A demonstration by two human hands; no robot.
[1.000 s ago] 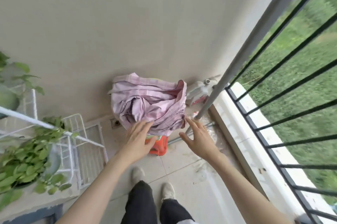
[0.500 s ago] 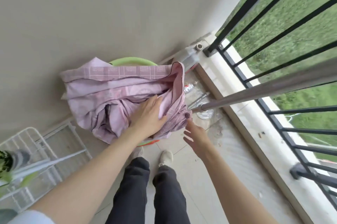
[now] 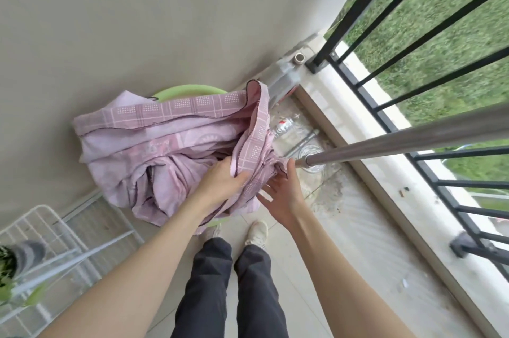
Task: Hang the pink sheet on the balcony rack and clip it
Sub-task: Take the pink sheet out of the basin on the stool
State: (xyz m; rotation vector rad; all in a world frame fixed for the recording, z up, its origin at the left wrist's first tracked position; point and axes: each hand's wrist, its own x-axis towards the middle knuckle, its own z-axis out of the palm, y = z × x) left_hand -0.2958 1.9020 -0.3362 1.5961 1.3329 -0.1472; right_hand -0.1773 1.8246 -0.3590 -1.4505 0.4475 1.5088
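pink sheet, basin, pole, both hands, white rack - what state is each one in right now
pink sheet: bunched up, heaped on the basin, not hung
green basin: on the floor by the wall, mostly covered by the sheet
metal pole: bare, nothing hung on it
left hand: grips a fold of the sheet
right hand: fingers straight, touching the sheet's edge
white wire rack: beside the basin

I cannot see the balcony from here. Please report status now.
Left hand grips pink sheet; right hand open at its edge. Sheet bunched over green basin, not hung. Steel pole close by right.
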